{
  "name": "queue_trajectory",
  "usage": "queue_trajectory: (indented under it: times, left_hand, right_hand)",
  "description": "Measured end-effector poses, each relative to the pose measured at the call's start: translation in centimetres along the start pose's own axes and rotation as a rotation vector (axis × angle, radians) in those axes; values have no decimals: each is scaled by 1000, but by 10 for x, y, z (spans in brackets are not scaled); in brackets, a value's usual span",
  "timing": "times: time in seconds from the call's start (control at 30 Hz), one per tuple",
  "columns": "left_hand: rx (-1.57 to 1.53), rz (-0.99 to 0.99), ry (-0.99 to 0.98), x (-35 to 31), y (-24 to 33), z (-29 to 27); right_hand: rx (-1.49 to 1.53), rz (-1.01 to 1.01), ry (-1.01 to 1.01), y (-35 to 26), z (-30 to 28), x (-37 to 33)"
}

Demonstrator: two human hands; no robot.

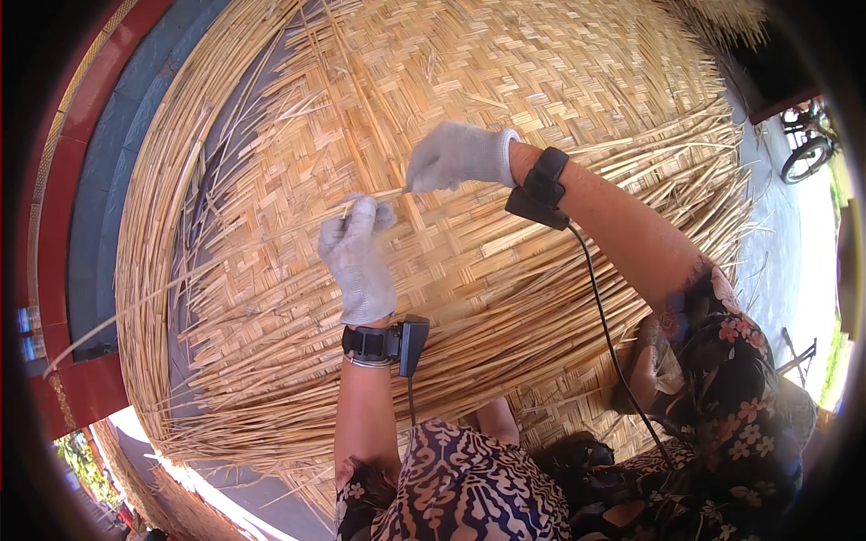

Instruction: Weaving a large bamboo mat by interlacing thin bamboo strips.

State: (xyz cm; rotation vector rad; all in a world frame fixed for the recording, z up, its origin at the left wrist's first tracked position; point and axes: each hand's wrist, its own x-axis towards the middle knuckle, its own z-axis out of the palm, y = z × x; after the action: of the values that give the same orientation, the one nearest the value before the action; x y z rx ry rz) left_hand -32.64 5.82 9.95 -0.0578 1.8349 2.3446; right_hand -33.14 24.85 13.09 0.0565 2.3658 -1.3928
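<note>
A long, thin reed strip runs from between my gloved hands out to the far left. My left hand, in a pale knitted glove, pinches the strip between thumb and fingers. Closed at the strip's right end is my right hand, in a matching glove, with its fingertips partly hidden. Under both hands spreads a large mat of woven tan reed strips in a slanting pattern. Several loose strips lie lengthwise on the weave, just beyond my left hand.
Unwoven reed ends fringe the mat's near side. A thick bundle of reeds curves along the left, beside a grey and red step. Dark cables hang from the devices on my wrists. A bicycle stands at the far right.
</note>
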Motion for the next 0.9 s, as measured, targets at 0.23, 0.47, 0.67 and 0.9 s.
queue_trajectory:
  times: [0.23, 0.47, 0.67, 0.9]
  left_hand:
    - [44, -170, 54, -7, 3, 6]
    - [-41, 64, -196, -8, -2, 2]
    - [-145, 2, -242, -19, 3, 18]
    - [-44, 33, -197, -4, -5, 8]
  right_hand:
    - [-262, -270, 105, 7, 5, 0]
    - [80, -62, -99, 10, -4, -3]
    - [90, 7, -95, 4, -5, -15]
    - [65, -149, -68, 24, -10, -3]
